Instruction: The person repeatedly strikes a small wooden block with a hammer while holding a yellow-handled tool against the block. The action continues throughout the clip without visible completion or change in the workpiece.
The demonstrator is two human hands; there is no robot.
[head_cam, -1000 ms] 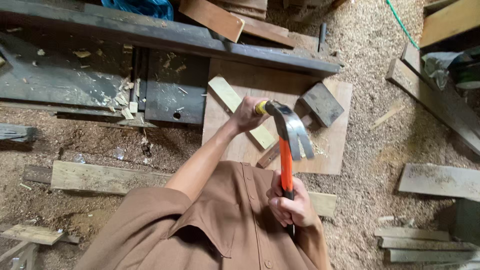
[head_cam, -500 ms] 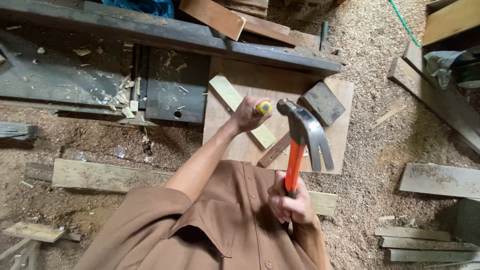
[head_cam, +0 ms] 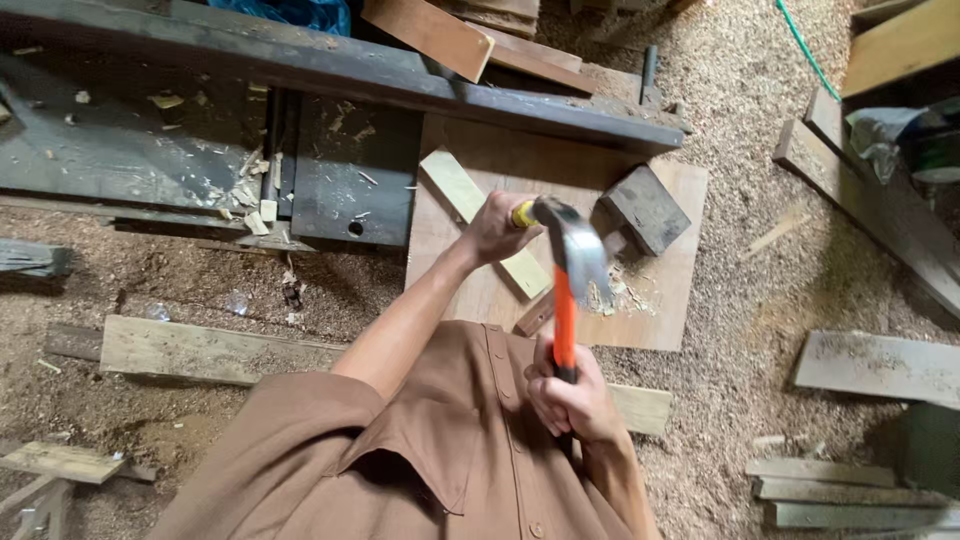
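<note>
Head cam looks straight down at a sawdust-covered floor [head_cam: 760, 330] in what seems to be a rough woodworking spot. No real containers in sight, and no packages, labels or signs that I can make out; the closest thing is a crumpled grey-green bag or sheet [head_cam: 885, 135] at about 2 o'clock, contents not visible.

Right hand [head_cam: 572, 400] has its fingers wrapped tight around the bottom of an orange-handled claw hammer [head_cam: 565, 310], near the middle of the view. The steel head is a bit blurred and sits right up against the yellow-handled tool [head_cam: 524, 214] that the left hand [head_cam: 497, 230] grips in a closed fist, fingers curled fully around it. That tool stands just above centre, over a pale wood strip [head_cam: 462, 190] lying on a square plywood board [head_cam: 670, 310]. Can't see the tool's tip, the hand hides it.

Wood chips [head_cam: 625, 295] lie on the board beside the hammer head, and a dark grey block [head_cam: 645, 208] rests on it at 1 o'clock. A long dark steel beam [head_cam: 330, 65] runs across 11 to 12 o'clock, littered with shavings. Loose planks [head_cam: 200, 350] lie at 9 o'clock, with more boards at 3 and 4 o'clock. The person's brown shirt [head_cam: 420, 450] fills the bottom.
</note>
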